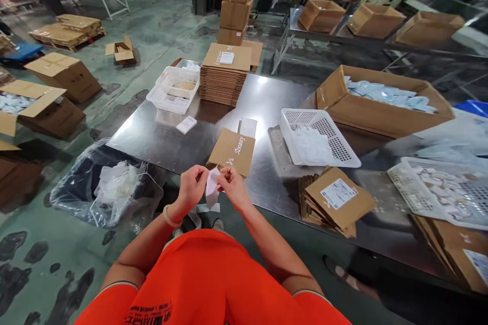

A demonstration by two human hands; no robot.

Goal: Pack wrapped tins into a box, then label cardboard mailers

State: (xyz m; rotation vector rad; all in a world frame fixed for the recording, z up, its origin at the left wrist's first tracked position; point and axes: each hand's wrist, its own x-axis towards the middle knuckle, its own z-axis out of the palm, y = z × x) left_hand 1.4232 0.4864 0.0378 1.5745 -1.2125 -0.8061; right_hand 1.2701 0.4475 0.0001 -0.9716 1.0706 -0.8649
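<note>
A small white paper sheet is pinched between both hands in front of the table's front edge; whether it is a label cannot be made out. My left hand grips its left side with closed fingers, and my right hand pinches its right side. Just beyond the hands lie flat brown cardboard mailers printed with white lettering, the top one face up. Against their far edge rests a whitish card.
On the steel table stand a tall stack of flat mailers, white baskets, labelled mailers and a large carton of packets. At the left, a plastic-lined bin holds white scraps. Cartons stand on the floor.
</note>
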